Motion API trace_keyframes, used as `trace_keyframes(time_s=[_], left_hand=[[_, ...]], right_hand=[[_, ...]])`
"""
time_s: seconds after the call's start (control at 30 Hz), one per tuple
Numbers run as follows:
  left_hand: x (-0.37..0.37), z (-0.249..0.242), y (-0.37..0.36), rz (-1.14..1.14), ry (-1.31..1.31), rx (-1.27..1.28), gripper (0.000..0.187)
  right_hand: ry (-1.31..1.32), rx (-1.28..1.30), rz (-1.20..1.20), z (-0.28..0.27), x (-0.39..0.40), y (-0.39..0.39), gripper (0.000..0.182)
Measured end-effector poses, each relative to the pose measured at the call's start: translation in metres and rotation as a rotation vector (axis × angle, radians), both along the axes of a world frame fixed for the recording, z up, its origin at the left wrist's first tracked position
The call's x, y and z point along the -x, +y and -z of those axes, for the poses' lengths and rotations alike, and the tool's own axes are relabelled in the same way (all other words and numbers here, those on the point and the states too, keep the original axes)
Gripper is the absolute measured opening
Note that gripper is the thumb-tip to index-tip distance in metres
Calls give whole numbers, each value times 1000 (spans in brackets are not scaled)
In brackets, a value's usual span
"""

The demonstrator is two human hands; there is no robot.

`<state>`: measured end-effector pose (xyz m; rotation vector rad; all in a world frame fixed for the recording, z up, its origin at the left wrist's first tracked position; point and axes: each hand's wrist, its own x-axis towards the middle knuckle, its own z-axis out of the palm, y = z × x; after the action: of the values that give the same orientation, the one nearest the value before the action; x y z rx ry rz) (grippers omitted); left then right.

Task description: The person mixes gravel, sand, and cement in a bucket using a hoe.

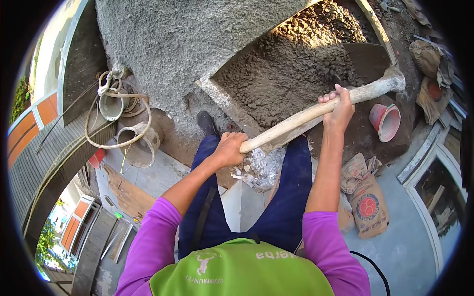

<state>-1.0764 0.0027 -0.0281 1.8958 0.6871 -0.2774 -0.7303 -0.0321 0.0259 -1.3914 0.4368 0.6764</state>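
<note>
A hoe with a pale wooden handle (291, 118) slants across the front of me. My left hand (231, 149) is closed round the butt end of that handle. Farther up, my right hand (339, 107) wraps it from below, with the fingertips showing over the top. The hoe's dark blade (366, 60) rests against wet grey mortar (276, 81), its lower edge hidden in the mix. A wooden-sided trough (222, 96) holds the mortar, and gravel (328, 24) lies at its far end.
A large heap of grey sand (163, 54) rises beyond my feet. To the left are a hose (88, 130) and a cement-crusted bucket (140, 140). A red bucket (386, 122) lies tipped at the right. Nearby are a paper cement bag (368, 207) and a white window frame (429, 217).
</note>
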Motion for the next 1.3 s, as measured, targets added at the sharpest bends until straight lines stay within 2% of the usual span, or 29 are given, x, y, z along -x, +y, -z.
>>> trace_keyframes(time_s=[0.03, 0.13, 0.17, 0.27, 0.37, 0.47, 0.6, 0.67, 0.8, 0.9, 1.17, 1.3], left_hand=[[0, 4, 5, -27, -116, 12, 18], [3, 1, 41, -23, -136, 121, 22], [4, -4, 52, -56, 66, 218, 26], [13, 4, 80, -70, 137, 143, 29], [33, 11, 80, -194, 281, 118, 26], [50, -6, 57, -257, 431, 114, 24], [56, -48, 25, -314, 570, 184, 27], [51, -71, 18, -382, 636, 244, 30], [5, -115, -1, -518, 728, 357, 36], [-62, -144, -15, -527, 734, 422, 39], [-193, -221, -10, -448, 517, 574, 42], [-225, -254, -17, -351, 400, 627, 49]], right_hand=[[8, -39, -5, -1, -3, 9, 17], [60, -155, -40, 27, -12, 41, 23], [92, -157, -46, 46, -13, 53, 24], [189, -142, -70, 114, 2, 93, 29], [346, -43, -127, 209, 38, 118, 28], [458, 43, -213, 251, 72, 109, 21], [563, 111, -342, 243, 113, 100, 15], [597, 142, -439, 241, 130, 101, 22], [684, 137, -606, 244, 148, 93, 13], [759, 114, -674, 246, 122, 82, 14], [987, -97, -524, 228, 47, 34, 16], [1052, -202, -425, 182, 2, 2, 19]])
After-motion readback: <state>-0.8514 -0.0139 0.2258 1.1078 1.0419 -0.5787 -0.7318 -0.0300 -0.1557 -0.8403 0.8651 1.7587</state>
